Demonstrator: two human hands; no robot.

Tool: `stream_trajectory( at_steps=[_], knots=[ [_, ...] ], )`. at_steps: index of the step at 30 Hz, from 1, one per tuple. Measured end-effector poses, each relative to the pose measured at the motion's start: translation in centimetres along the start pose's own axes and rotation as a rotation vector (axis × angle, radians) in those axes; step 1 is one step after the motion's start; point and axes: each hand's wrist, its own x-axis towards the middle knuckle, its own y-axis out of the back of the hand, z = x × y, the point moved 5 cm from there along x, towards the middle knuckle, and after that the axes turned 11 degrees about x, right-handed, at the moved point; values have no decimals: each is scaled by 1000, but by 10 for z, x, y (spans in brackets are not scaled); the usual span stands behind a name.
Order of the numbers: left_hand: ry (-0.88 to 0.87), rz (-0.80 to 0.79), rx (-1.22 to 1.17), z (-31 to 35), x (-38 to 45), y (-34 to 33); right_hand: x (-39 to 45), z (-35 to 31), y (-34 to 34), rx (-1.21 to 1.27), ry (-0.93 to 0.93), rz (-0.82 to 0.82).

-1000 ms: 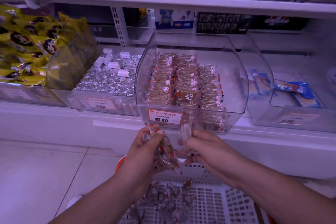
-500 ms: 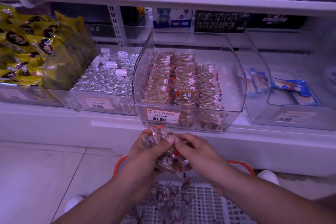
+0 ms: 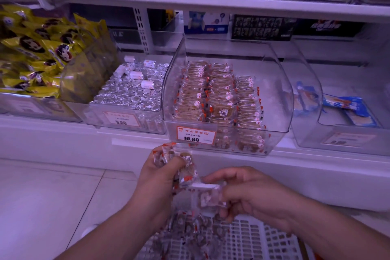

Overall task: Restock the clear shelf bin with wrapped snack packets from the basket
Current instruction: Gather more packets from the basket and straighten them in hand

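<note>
A small stack of wrapped snack packets (image 3: pixel 179 164) is clamped in the left hand (image 3: pixel 157 177), fingers curled round it. One more packet (image 3: pixel 207 196) is pinched in the right hand (image 3: pixel 251 194), just beside the stack. Both grips are closed on their loads. The slick wrappers could slide as the packet is joined to the stack, and a packet dropped. Below lies the white basket (image 3: pixel 253 240) with loose packets; above, the clear shelf bin (image 3: pixel 280 112), partly filled in rows.

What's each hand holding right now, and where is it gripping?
Left hand grips a bunch of snack packets around their middle. Right hand pinches a single packet by its right end.
</note>
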Motion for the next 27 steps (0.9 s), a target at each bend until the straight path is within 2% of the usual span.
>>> stream_trajectory(
  at_steps=[5,8,10,13,15,17,21,24,27],
  knots=[
    [-43,46,43,-1,2,2,-4,-24,15,293,158,-35],
    [-35,-15,26,-3,-4,-9,0,-26,10,418,254,-25],
    [-26,-75,-17,-4,-11,-18,5,-17,4,370,278,41],
    [-35,-110,-61,1,-15,-24,6,-6,0,55,331,223],
    [-71,-117,-71,7,-15,-27,5,-6,-4,-49,358,251],
    [-109,-105,-38,11,-13,-28,4,-10,-6,-15,346,240],
    [-180,-28,65,4,-13,-34,9,-6,-15,321,162,78],
    [-213,-15,139,-2,-18,-36,11,0,-23,328,33,-97],
    [-275,-38,204,3,-21,-37,11,0,-28,322,-6,-239]
  ],
)
